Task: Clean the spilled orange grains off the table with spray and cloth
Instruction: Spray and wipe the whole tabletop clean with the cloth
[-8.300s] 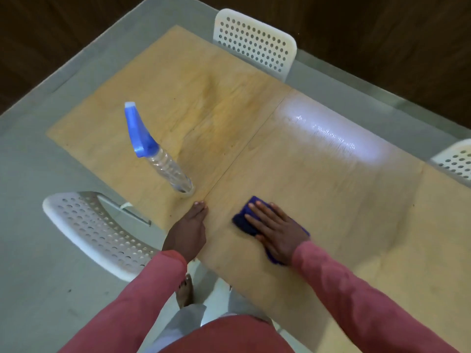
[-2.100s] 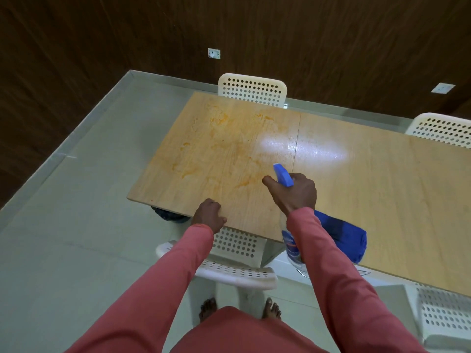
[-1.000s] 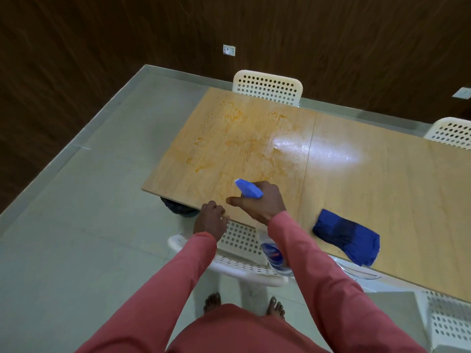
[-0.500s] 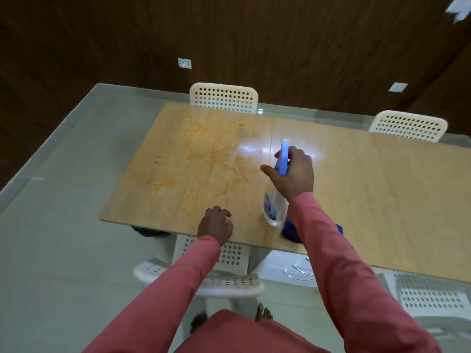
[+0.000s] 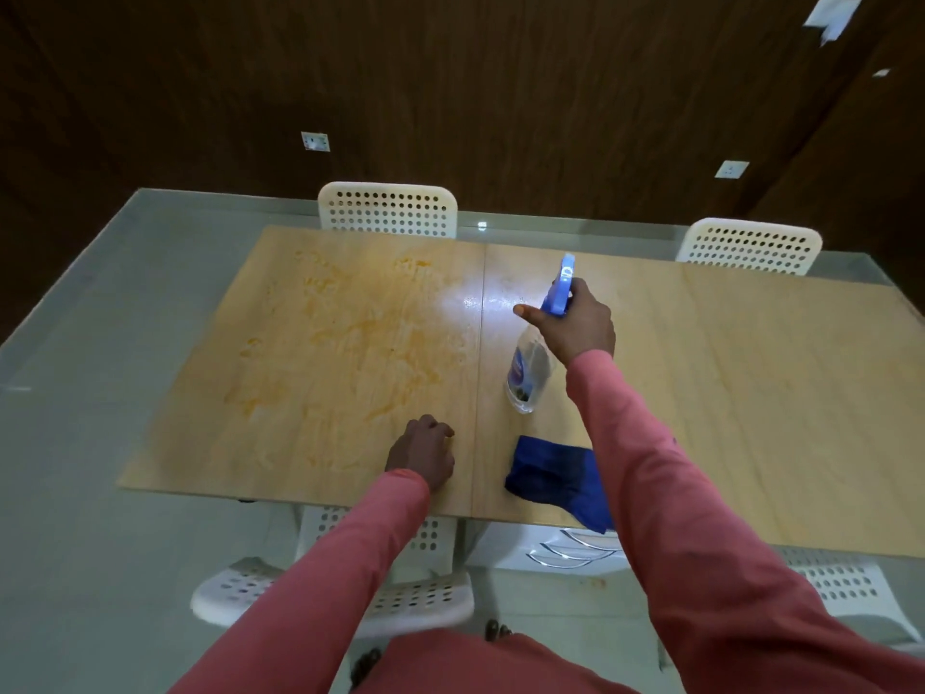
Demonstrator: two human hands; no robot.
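On the table [image 5: 726, 403], the right hand [image 5: 578, 325] grips the neck of the spray [image 5: 538, 343], fingers curled round it under the blue head, with one finger stretched out to the left. The bottle is tilted, and its base is at or just above the wood; I cannot tell if it touches. The left hand [image 5: 423, 450] rests near the front edge with fingers curled loosely and holds nothing. The cloth [image 5: 555, 475] lies in a heap just beside the front edge, between the two arms, partly hidden by the right sleeve, and no hand touches it.

The orange grains [image 5: 360, 343] are smeared widely over the left half of the table, well apart from the cloth. A wet shine shows near the middle seam.

My judgement is that the spraying step is in hand or just finishing, and the wiping of this half is not yet done. The next move probably calls for setting the bottle upright, away from the smear, then taking the cloth and wiping across the left half, collecting the grains instead of spreading them to the edge.
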